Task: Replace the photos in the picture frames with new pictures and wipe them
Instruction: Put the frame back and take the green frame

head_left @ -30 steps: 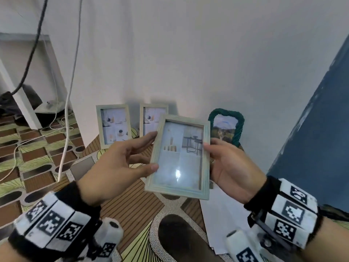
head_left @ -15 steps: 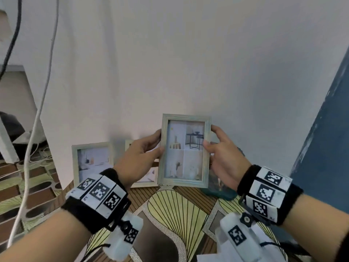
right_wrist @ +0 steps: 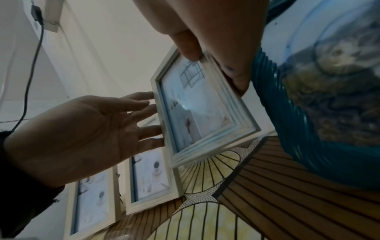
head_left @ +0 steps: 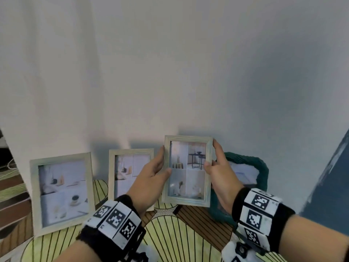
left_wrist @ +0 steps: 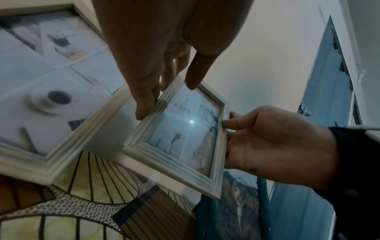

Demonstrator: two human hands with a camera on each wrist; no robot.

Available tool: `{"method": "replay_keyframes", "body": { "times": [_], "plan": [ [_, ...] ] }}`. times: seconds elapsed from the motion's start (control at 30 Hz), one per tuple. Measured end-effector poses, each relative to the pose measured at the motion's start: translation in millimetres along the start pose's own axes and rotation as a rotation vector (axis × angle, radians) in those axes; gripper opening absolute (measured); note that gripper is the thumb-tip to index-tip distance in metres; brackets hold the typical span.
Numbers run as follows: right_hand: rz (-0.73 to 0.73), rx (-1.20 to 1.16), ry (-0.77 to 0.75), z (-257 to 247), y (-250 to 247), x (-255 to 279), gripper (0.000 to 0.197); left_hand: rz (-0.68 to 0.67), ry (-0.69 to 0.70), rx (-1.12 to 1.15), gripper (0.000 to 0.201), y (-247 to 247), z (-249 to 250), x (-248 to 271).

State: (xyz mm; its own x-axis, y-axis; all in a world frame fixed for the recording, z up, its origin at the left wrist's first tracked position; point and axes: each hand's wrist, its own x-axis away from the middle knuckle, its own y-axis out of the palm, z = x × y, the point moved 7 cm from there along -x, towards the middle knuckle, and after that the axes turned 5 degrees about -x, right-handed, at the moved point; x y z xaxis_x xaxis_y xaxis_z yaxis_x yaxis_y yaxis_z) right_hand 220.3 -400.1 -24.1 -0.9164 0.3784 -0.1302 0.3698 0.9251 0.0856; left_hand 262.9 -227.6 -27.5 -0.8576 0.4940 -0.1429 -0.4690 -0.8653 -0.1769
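Observation:
I hold a small pale wooden picture frame (head_left: 187,171) upright, with a four-panel interior photo behind its glass. My left hand (head_left: 160,167) pinches its left edge, thumb on the front and fingers behind. My right hand (head_left: 212,154) grips the right edge, thumb on the front and index finger at the top corner. The frame (left_wrist: 180,134) hangs just above the patterned mat, close to the white wall. In the right wrist view the frame (right_wrist: 197,110) sits between the left hand (right_wrist: 82,134) and the right fingers (right_wrist: 189,45).
Two similar pale frames (head_left: 62,191) (head_left: 130,167) lean on the white wall to the left. A teal rope-edged frame (head_left: 251,173) leans behind my right hand. A yellow and brown patterned mat (head_left: 170,233) covers the floor. A blue surface (head_left: 330,186) rises at the right.
Both hands have carried the frame forward and down to the wall, from tilted to upright, into the gap between the middle pale frame and the teal frame.

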Motion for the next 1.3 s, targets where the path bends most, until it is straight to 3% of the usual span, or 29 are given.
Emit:
{"method": "replay_keyframes", "body": {
  "times": [0.63, 0.87, 0.93, 1.1, 1.3],
  "plan": [
    [0.043, 0.014, 0.16, 50, 1, -13, 0.063, 0.007, -0.107, 0.037, 0.077, 5, -49, -9],
    [0.039, -0.021, 0.139, 27, 6, -12, 0.031, 0.036, -0.095, -0.035, 0.074, 1, -45, -7],
    [0.042, -0.008, 0.131, 19, 7, -13, 0.033, 0.029, -0.088, -0.04, 0.072, -1, -41, -7],
    [0.052, 0.032, 0.143, 0, 5, -8, 0.061, 0.023, -0.072, -0.018, 0.064, -4, -23, -3],
    [0.031, 0.016, 0.155, -40, -3, 8, 0.062, 0.021, -0.027, -0.055, 0.058, -4, 16, 15]
  ]
}}
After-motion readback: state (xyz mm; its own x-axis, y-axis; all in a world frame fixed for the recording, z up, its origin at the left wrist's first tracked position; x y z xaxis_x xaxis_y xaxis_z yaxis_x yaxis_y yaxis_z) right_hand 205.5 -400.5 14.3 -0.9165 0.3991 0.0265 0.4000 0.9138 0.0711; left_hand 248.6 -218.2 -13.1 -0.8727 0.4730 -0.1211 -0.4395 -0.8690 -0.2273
